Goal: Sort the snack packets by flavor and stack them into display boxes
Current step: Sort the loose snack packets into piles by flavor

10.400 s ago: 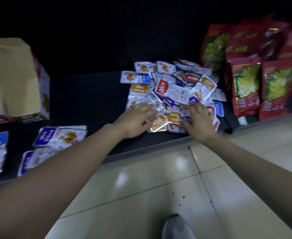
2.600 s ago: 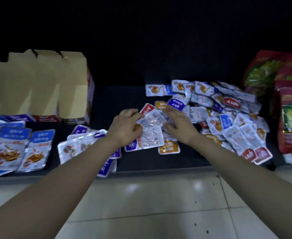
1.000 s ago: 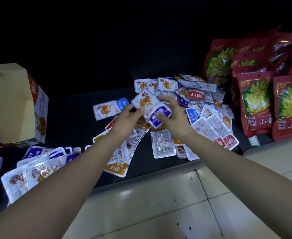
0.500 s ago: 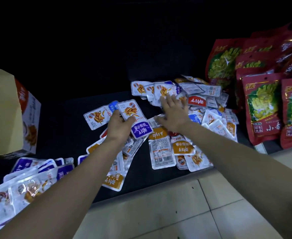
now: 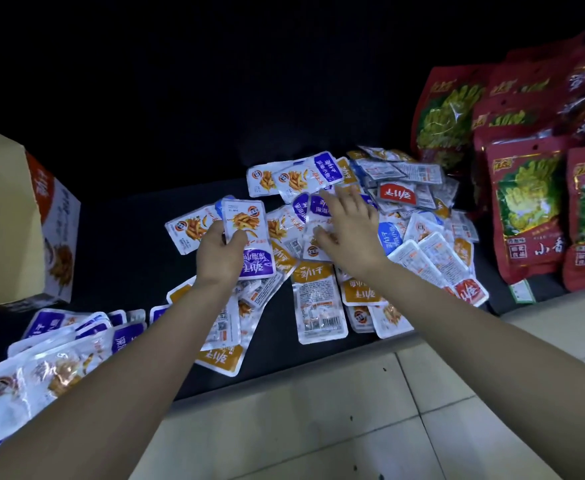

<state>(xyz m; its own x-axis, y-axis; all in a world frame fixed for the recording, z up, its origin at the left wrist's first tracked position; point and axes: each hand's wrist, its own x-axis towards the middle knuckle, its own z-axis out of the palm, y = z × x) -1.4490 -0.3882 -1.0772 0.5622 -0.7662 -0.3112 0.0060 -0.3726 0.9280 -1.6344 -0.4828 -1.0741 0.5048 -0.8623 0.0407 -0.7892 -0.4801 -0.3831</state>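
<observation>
Small white foil snack packets (image 5: 320,303), banded orange, red, blue or purple, lie heaped. The left hand (image 5: 218,258) grips one purple-banded packet (image 5: 246,223) at the heap's left edge. More purple-banded ones (image 5: 62,344) lie fanned beside the tan cardboard display box (image 5: 7,220).

- Seen from my remote station, the purple-banded packet (image 5: 246,220) pinched in the left hand (image 5: 218,259) reads as glossy white plastic film, printed and smooth.
- The loose packets (image 5: 320,299) heaped on the shelf share that slick, crinkled film; some backs look clear and shiny around paper-white labels.
- The sorted packets (image 5: 55,358) at left gleam hardest, with wet-looking highlights.
- The display box (image 5: 4,220) shows matt tan cardboard on one face and a smooth printed face beside it.
- The red bags (image 5: 526,209) look like wrinkled, foil-bright plastic.
- The shelf surface (image 5: 128,237) appears dark and matt.
- The floor tiles (image 5: 318,427) are pale, smooth, faintly sheened.
</observation>
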